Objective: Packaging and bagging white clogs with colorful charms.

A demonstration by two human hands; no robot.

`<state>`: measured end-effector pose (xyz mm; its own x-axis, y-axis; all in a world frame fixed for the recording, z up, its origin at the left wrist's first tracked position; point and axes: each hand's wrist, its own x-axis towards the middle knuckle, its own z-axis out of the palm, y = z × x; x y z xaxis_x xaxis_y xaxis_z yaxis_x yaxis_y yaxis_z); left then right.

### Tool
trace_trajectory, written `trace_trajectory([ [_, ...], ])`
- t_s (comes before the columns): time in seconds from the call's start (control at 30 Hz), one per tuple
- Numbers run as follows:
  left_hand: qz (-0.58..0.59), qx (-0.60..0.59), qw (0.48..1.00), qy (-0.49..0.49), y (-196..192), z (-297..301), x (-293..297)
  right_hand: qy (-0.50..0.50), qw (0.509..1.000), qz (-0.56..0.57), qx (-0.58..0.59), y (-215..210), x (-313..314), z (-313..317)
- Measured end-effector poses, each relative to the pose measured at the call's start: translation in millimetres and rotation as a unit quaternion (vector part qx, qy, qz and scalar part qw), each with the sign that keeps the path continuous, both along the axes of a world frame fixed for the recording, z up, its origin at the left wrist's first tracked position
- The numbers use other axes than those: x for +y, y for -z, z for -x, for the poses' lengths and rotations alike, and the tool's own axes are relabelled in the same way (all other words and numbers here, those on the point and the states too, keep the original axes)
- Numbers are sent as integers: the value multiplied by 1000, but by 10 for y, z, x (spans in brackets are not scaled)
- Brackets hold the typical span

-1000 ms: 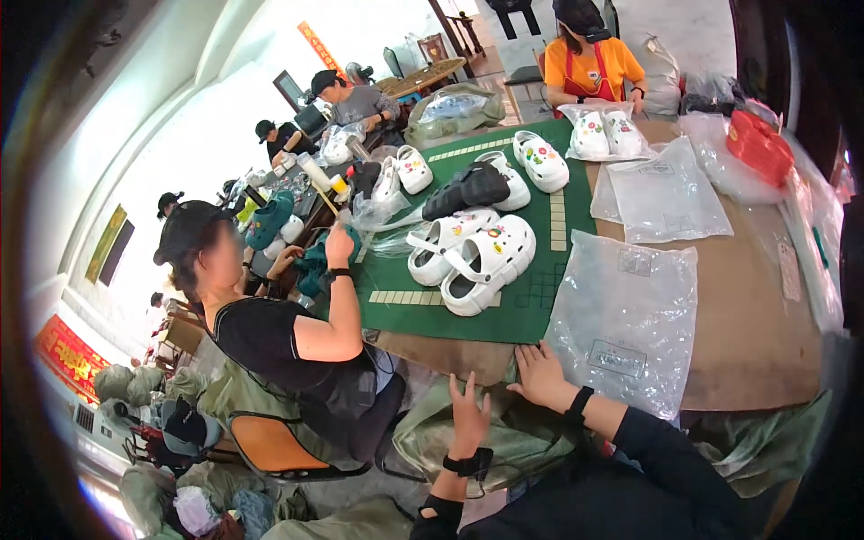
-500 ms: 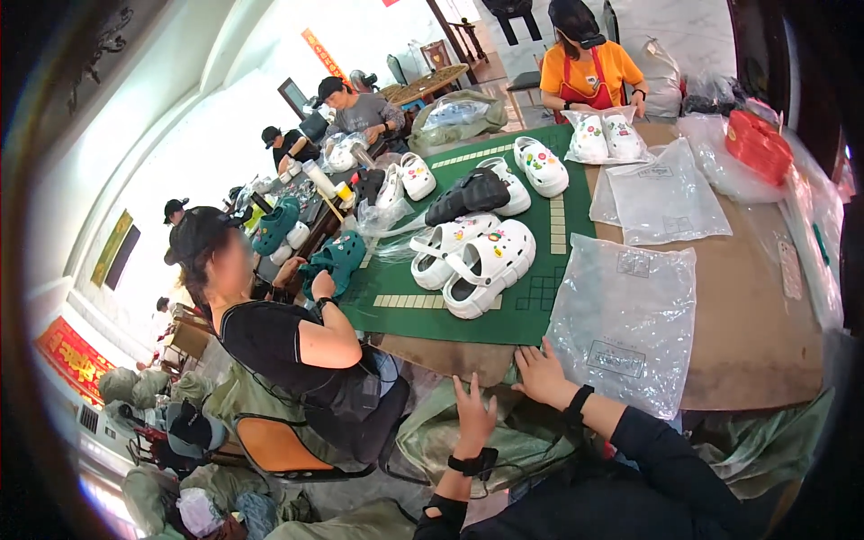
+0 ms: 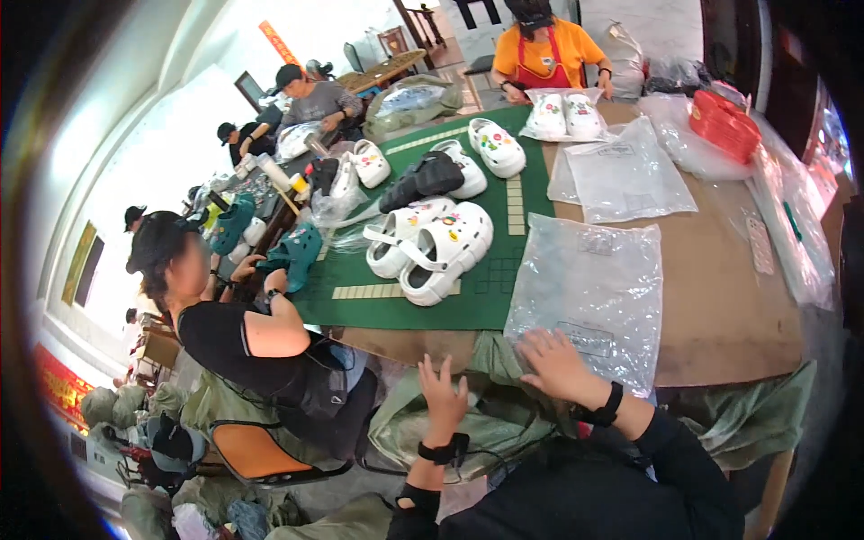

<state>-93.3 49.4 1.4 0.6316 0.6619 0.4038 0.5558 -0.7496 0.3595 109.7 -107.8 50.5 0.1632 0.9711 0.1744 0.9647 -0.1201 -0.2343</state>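
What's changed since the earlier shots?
The right hand moved rightward from beside the green mat to over the near part of the nearest clear bag, contact unclear. Neither hand grasped or released anything. The left hand stays open and empty; the white clogs on the mat stay put.

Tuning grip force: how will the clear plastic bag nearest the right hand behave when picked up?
The clear plastic bag is probably floppy: it lies flat with a wrinkled surface. Likely light for its size, as it looks thin and shows no bulge from contents. Its glossy highlights suggest it may feel slippery to the right hand.
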Motion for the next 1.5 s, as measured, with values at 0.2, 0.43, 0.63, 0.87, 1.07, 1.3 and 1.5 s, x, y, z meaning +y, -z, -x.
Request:
trace_trajectory([
  [0.2,23,-20,998,51,-183,-250,246,97,995,34,0,131,-417,-366],
  [0.43,4,-106,991,78,-633,-805,992,124,991,28,-51,391,-699,-434],
  [0.63,-39,-104,992,58,-860,-1358,1883,109,993,2,-38,383,-744,-510],
  [0.87,6,22,997,-69,-981,-1639,2439,101,994,-11,-43,337,-696,-537],
  [1.07,57,152,976,-144,-1049,-1758,2362,106,993,-7,-52,324,-715,-537],
  [1.3,74,105,983,-128,-1095,-1757,2309,92,994,-12,-52,323,-710,-555],
  [1.5,80,70,992,-65,-934,-1640,2431,60,997,-35,-40,327,-666,-554],
])
